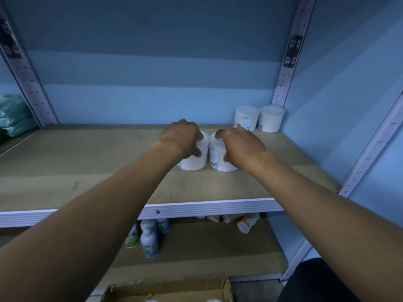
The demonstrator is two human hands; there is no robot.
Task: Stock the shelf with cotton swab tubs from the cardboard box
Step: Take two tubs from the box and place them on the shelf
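From the camera on my head I look down along both my forearms to the shelf (91, 171), a bare brown board with a ribbed white front edge. My left hand (181, 138) is curled over the top of one cotton swab tub (196, 163), thumb low on its side and fingers wrapped over the lid, so I am gripping it from above. My right hand (239, 147) does the same with a second tub (218, 162), fingers bent over its lid and thumb down its near side. The two tubs stand upright on the board, just beside each other in the middle of the shelf, their white ribbed walls and small labels showing below my hands; whether they touch each other I cannot tell. Further back, in the right rear corner against the blue wall, two more tubs (259, 118) stand upright side by side, close to the perforated white upright (285, 68). At the far left edge, on the next bay, lies some green packaged stuff (13, 116). Below my arms, on the lower shelf, a few spray bottles (148, 238) stand in a cluster at left, and some small cups (246, 222) lie tipped over further right. At the very bottom of the view is the open cardboard box (170, 288), its torn flaps up and only a sliver of white contents visible inside.
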